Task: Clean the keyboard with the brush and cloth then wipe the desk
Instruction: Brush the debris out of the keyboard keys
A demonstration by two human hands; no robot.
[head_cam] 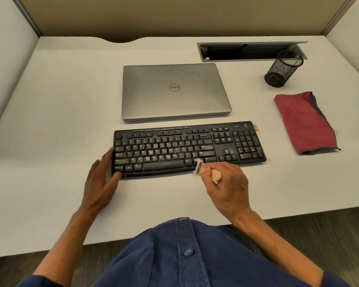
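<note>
a pale surface (60, 100) inside a beige-walled cubicle carries a black keyboard (187, 148) near its front edge. the keyboard is judged light and stiff, prone to sliding, so it is steadied at its left end by the left hand (104, 172), fingers spread loosely. a small wooden-handled brush (205, 171), light with soft bristles, is gripped by the right hand (226, 183) at the bottom key row. dust dulls the keys; crumbs lie beside its right end. a red cloth (305, 123) lies untouched to the right.
</note>
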